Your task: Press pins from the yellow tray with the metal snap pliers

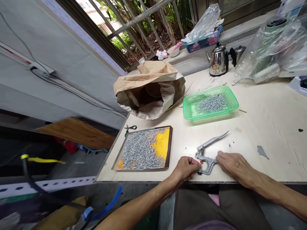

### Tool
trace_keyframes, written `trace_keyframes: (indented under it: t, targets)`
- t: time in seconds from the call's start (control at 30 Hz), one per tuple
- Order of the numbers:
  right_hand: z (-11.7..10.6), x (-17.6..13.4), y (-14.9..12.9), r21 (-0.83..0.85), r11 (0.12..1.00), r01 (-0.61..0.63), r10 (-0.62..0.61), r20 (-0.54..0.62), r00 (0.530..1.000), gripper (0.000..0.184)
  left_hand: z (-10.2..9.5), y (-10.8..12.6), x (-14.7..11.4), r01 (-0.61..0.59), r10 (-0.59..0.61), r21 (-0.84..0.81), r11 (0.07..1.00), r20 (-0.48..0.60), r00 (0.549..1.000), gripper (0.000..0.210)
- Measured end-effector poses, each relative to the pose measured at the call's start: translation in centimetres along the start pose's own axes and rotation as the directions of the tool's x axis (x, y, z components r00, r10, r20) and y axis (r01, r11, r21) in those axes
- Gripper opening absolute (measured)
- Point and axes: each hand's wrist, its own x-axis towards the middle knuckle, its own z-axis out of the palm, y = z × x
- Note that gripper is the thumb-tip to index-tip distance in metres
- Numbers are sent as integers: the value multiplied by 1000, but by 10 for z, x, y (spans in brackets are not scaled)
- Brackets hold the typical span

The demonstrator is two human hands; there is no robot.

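Grey snap-fastener pliers (pixel 209 163) lie near the table's front edge, their upper lever raised and a spring showing below it. Around the end of the lower handle, the fingers of my right hand (pixel 232 163) are closed. My left hand (pixel 187 167) pinches at the jaw of the pliers, beside a small red spot; what is between its fingertips is too small to make out. Left of it, a shallow tray (pixel 169 147) with a yellow bottom holds many small silver metal pieces (pixel 141 150). Similar pieces (pixel 212 103) lie in a green plastic basket (pixel 188 110) farther back.
An open brown paper sack (pixel 153 75) stands at the back left, with scissors (pixel 130 127) near the table's left edge. Behind are a steel kettle (pixel 218 60), a blue basket (pixel 202 43) on the sill and plastic bags (pixel 271 54). A grey scrap (pixel 262 152) lies at right.
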Motion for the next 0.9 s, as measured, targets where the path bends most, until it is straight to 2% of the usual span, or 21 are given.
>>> trace_keyframes:
  t: [0.2, 0.3, 0.37, 0.4, 0.5, 0.53, 0.6, 0.8, 0.9]
  targets:
    - [-7, 5, -2, -22, 999, -32, 35, 187, 982, 17, -3, 7, 5, 114, -125, 129, 985, 76, 989, 19]
    - [-9, 5, 1, 23, 1000, -21, 15, 229, 973, 15, -3, 5, 6, 134, -149, 159, 978, 86, 985, 23]
    - [-10, 5, 7, 51, 998, -22, 11, 213, 977, 14, -3, 1, 5, 128, -142, 157, 979, 80, 987, 24]
    - [-10, 5, 11, 47, 998, -33, 23, 192, 981, 23, -2, 0, 4, 123, -136, 149, 981, 76, 988, 24]
    - [-10, 11, 25, -8, 997, -80, 80, 130, 988, 75, 0, -3, 0, 118, -126, 108, 987, 62, 990, 23]
    - [-10, 13, 30, -22, 996, -87, 89, 132, 987, 86, 1, -2, -2, 124, -130, 97, 987, 55, 990, 22]
    - [-10, 19, 36, -33, 997, -70, 74, 163, 984, 96, 3, -1, -5, 137, -141, 85, 987, 42, 989, 21]
    - [-19, 28, 30, -91, 994, -54, 71, 197, 978, 85, 6, 0, -8, 144, -146, 72, 987, 26, 989, 22]
    - [-22, 26, 25, -98, 994, -49, 65, 160, 985, 75, 5, -2, -8, 143, -145, 56, 988, 25, 989, 24]
